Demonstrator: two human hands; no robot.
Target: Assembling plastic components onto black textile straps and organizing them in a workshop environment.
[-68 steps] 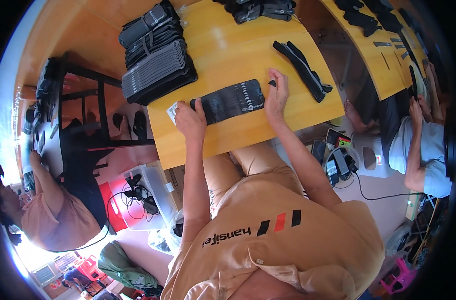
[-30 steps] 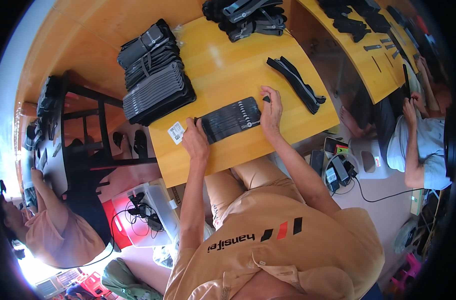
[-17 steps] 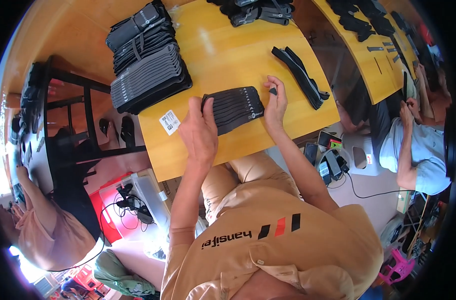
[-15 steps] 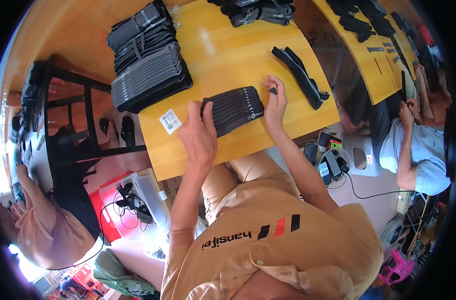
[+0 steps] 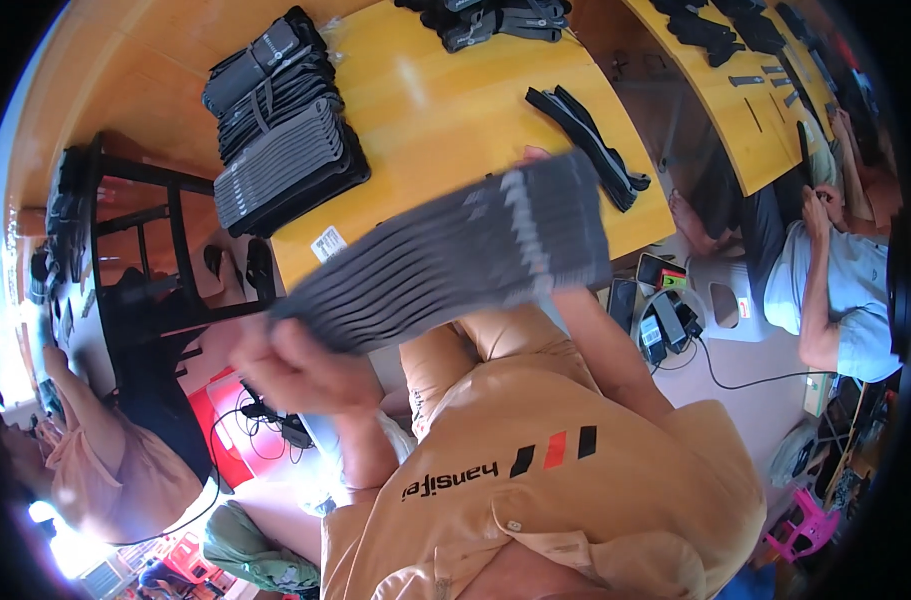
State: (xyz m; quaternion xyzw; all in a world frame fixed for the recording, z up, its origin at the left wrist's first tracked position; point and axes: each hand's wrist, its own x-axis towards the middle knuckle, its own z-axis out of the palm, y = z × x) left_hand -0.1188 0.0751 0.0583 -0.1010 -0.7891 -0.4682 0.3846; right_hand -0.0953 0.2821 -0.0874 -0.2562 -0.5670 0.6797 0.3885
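A fanned stack of dark grey fabric bands with white print is lifted off the table toward me, slightly blurred. My left hand, smeared by motion, is closed round its left end. Behind the right part of the stack is my right hand; only a bit of finger shows past the far edge, so its grip is hidden. Beyond it, at the table's right, lies a short bundle of black and grey bands. A white printed label lies near the table's left edge.
Tall piles of folded dark bands stand at the yellow table's back left, more at the back. A co-worker sits at another table on the right, another person on the left. Cables and chargers lie low right.
The stack of bands has come up off the table toward me. My left hand moved left and nearer with it. My right hand, in plain sight before, is now mostly behind the stack.
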